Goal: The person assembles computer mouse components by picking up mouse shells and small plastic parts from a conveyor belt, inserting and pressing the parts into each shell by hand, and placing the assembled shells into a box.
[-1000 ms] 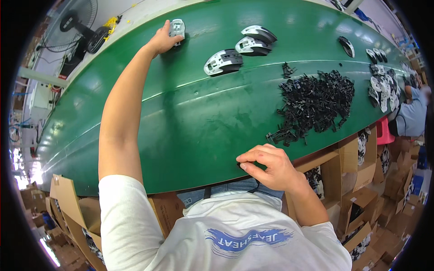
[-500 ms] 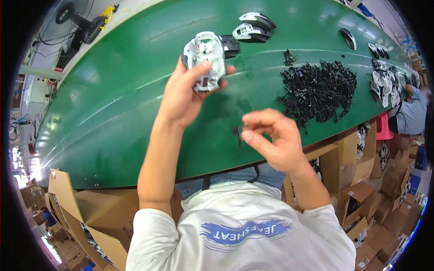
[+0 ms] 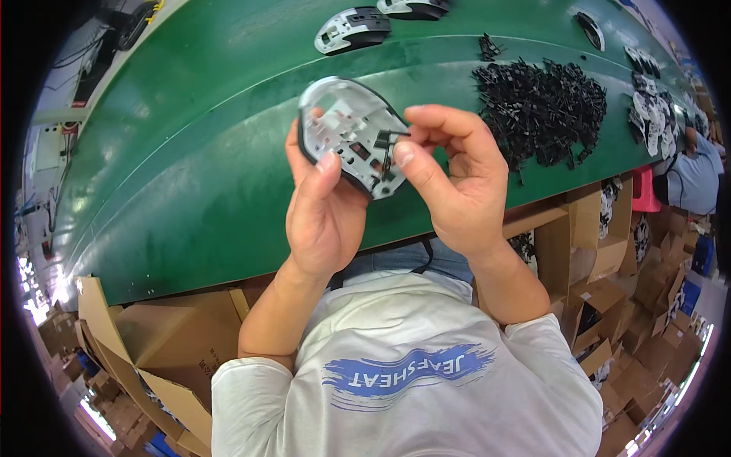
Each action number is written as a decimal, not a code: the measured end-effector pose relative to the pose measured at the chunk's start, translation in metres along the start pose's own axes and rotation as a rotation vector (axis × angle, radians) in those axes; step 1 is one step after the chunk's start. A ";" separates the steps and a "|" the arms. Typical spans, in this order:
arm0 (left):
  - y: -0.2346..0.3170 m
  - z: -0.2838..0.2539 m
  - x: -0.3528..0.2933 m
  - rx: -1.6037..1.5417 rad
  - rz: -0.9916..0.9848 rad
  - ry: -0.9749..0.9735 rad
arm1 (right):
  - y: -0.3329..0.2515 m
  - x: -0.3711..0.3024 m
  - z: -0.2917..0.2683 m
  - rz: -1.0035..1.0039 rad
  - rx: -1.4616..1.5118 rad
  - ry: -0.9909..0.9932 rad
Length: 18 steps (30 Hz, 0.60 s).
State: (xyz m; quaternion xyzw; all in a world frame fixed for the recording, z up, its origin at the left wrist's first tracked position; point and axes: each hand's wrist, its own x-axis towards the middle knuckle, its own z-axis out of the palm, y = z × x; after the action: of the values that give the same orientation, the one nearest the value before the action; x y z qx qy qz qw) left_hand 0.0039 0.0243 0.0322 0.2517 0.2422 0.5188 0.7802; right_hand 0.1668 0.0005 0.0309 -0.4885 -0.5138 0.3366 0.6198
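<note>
Head view, and the left hand point(image 3: 326, 217) is gripping a grey-white shell point(image 3: 358, 122), fingers curling beneath and thumb pressing on its near edge. The shell is tilting over the desk point(image 3: 190, 198), hollow side facing up, right in front of the person! Now the right hand point(image 3: 468, 179): it's closing thumb and forefinger on a small black clip point(image 3: 383, 142), the other fingers bending loosely. That clip is lying right over the shell's right side; whether it's seating there, I cannot tell. Beyond them, two black-and-white shells point(image 3: 354, 30) are resting near the far side, one running out of view. To the right, a heap point(image 3: 542, 113) of black pieces is spreading across the green top. Farther right, white shells point(image 3: 651, 126) are clustering near a person in blue point(image 3: 694, 171), who is sitting by the desk.
</note>
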 end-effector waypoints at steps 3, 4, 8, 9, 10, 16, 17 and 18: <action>-0.013 -0.008 -0.003 0.048 0.133 -0.141 | 0.000 0.001 0.007 0.163 0.355 0.147; -0.023 -0.005 -0.005 0.062 0.188 -0.114 | 0.010 0.002 0.008 0.134 0.412 0.145; -0.034 0.013 -0.017 -0.097 0.113 -0.025 | 0.017 0.014 0.013 -0.013 0.492 0.234; -0.028 0.015 -0.021 -0.190 -0.085 -0.023 | 0.014 0.016 0.011 -0.011 0.490 0.239; -0.025 0.015 -0.022 -0.282 -0.282 -0.019 | 0.011 0.019 0.007 -0.031 0.433 0.146; -0.015 -0.026 -0.013 -0.203 -0.497 -0.339 | 0.007 0.032 -0.012 -0.122 0.100 -0.202; -0.014 -0.025 -0.017 -0.204 -0.496 -0.331 | 0.007 0.032 -0.011 -0.116 0.104 -0.205; -0.012 -0.023 -0.022 -0.200 -0.484 -0.192 | 0.006 0.032 -0.010 -0.177 0.081 -0.189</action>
State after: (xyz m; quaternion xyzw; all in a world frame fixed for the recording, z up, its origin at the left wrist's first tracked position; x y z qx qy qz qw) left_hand -0.0099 0.0026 0.0094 0.1563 0.1679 0.3123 0.9219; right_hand 0.1853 0.0292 0.0349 -0.3817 -0.5970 0.3457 0.6151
